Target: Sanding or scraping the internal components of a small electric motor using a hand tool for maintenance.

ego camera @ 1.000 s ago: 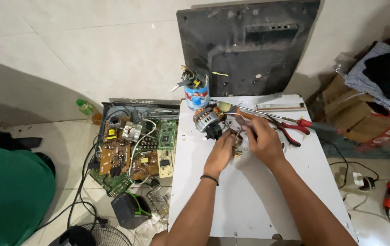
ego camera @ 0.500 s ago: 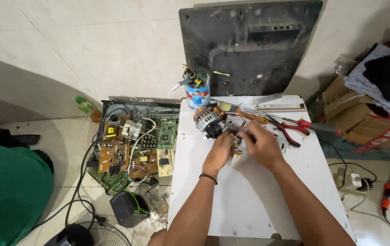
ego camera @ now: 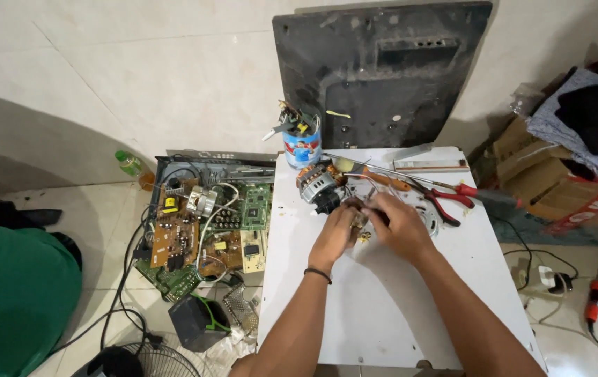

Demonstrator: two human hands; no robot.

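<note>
Motor (ego camera: 318, 183) sits near the back of the white table (ego camera: 382, 314), just beyond both hands, which are pressed together over a small part (ego camera: 362, 218) that I can't make out; the left hand (ego camera: 334, 234) and right hand (ego camera: 398, 227) each look pinched on it, fingers nearly touching. Judging by the red pliers (ego camera: 445, 199) and screwdriver (ego camera: 382, 178) lying loose beside them and the circuit boards (ego camera: 201, 230) spread on the floor, the work seems mid-way, nothing reassembled yet.

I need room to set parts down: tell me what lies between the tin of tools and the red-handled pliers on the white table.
In the head view, a small electric motor and an orange-handled screwdriver lie between the tin and pliers.
</note>
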